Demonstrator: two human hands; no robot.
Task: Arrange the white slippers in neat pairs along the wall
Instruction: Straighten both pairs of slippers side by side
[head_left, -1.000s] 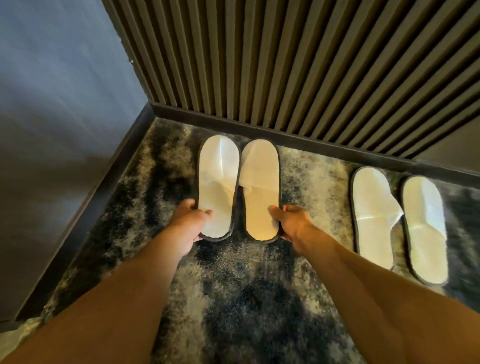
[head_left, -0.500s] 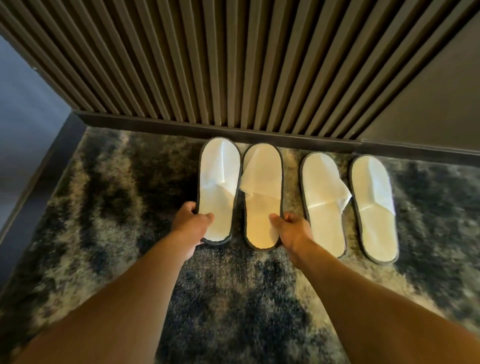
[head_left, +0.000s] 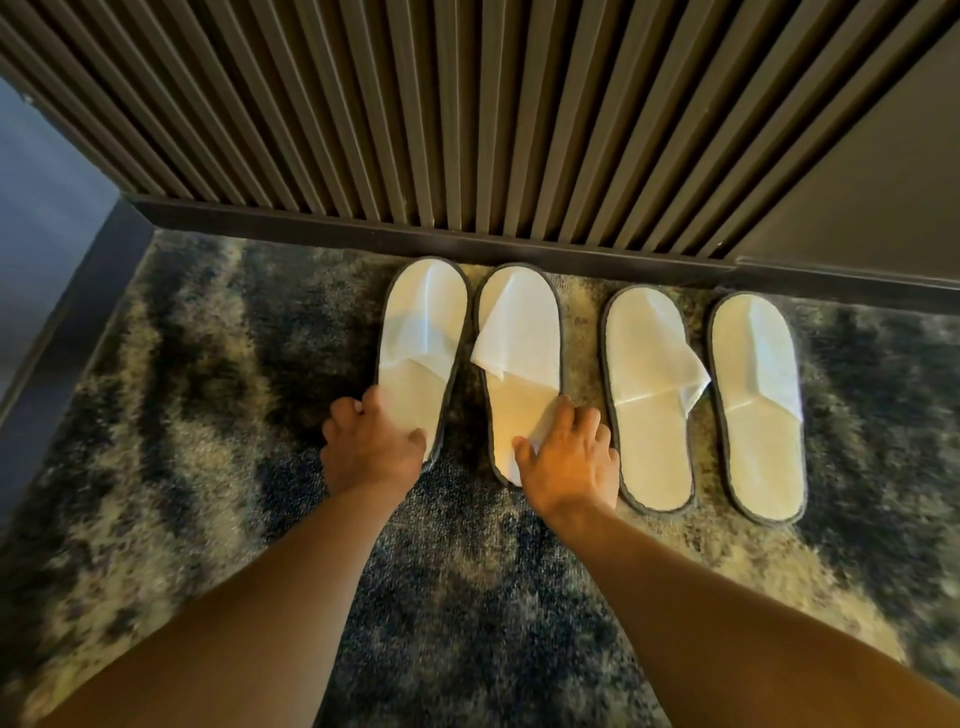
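While the slatted wall (head_left: 467, 104) and its dark skirting fill the far side, four white slippers lie toes-to-wall on the mottled carpet (head_left: 182, 415), which has open room to the left. The left hand (head_left: 371, 441) grips the heel of the leftmost slipper (head_left: 421, 332); the right hand (head_left: 569, 457) rests flat, fingers spread, on the second slipper (head_left: 522, 353). The right pair (head_left: 649, 395) lies untouched just beside.

The right hand (head_left: 569, 457) now lies flat on the heel of the second slipper (head_left: 522, 374) — half a second earlier it pinched the edge — while the left hand (head_left: 371, 447) has slid further onto the first slipper (head_left: 422, 343).
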